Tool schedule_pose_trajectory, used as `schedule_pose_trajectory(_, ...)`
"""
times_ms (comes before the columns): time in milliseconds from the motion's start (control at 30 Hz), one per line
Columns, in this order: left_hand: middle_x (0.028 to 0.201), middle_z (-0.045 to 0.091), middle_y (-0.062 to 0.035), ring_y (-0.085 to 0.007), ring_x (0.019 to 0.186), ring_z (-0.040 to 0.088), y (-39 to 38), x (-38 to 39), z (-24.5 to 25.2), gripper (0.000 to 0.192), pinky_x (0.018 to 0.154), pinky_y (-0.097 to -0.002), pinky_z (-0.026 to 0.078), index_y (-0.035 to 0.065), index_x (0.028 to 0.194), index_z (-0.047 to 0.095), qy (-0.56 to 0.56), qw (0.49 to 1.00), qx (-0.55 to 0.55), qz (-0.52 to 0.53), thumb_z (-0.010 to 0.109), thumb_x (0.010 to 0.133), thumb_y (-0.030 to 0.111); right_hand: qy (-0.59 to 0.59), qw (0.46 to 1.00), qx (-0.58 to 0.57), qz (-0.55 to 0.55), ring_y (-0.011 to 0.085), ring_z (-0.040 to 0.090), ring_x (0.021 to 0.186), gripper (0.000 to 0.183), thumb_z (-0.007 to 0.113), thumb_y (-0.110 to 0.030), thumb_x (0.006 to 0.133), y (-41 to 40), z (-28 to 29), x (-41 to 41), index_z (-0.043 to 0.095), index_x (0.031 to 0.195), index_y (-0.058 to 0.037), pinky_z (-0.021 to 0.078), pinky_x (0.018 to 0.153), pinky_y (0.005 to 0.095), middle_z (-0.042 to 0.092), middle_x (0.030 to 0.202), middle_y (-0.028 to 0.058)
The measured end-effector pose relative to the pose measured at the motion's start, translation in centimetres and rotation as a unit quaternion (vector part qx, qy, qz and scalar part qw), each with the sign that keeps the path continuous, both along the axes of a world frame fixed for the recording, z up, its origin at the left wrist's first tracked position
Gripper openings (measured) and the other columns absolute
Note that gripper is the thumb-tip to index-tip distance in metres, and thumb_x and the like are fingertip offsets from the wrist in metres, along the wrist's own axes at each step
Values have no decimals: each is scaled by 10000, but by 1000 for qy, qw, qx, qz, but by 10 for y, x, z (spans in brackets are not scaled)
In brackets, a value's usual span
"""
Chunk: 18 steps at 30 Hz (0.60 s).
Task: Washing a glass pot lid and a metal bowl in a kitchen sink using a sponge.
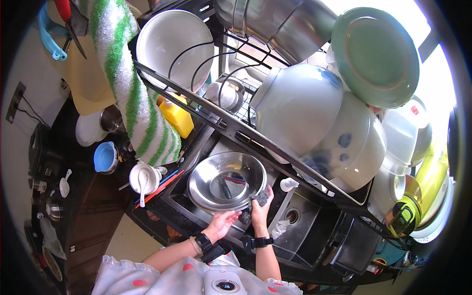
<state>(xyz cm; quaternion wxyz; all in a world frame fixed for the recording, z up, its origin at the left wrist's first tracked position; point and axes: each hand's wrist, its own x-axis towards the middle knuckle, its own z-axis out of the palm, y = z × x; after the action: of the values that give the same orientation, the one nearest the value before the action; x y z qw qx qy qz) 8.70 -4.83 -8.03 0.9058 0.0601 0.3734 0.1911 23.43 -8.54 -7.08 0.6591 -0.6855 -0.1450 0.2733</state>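
Note:
A round stainless steel basin (206, 173) sits in the left sink. My right hand (261, 212) grips a dark grey scouring pad (259, 199) at the basin's lower right rim. Just left of it, my left hand (222, 224) is held palm up below the rim, fingers apart and seemingly holding nothing. A knife-like dark object (225, 188) and something red and blue show inside the basin; whether they are items or reflections I cannot tell.
Above the sink, a black dish rack (228, 127) holds large bowls (298, 110) and a green plate (376, 57). A striped towel (127, 88) hangs at left beside a yellow bottle (177, 116). A white pump bottle (288, 184) stands near the right sink basin (306, 225).

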Motion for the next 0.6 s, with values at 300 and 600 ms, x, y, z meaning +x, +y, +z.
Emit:
schedule_pose_trajectory(300,848,633,-59,-159,750,577,1,7,-22,227,629,-265,439,65,965,578,73,988,-131,38,588,832,249,-83,994,-36,64,235,384,1170,768,512,69,656,3,26,-33,218,1360,-26,305,1003,320,329,1299,145)
schedule_pose_trajectory(600,966,623,-153,-258,838,604,1,6,-20,284,698,-306,487,-8,1041,514,85,981,-162,65,452,847,189,-70,993,-73,65,172,466,937,684,469,97,707,16,2,17,245,1330,-76,413,845,294,425,1093,97)
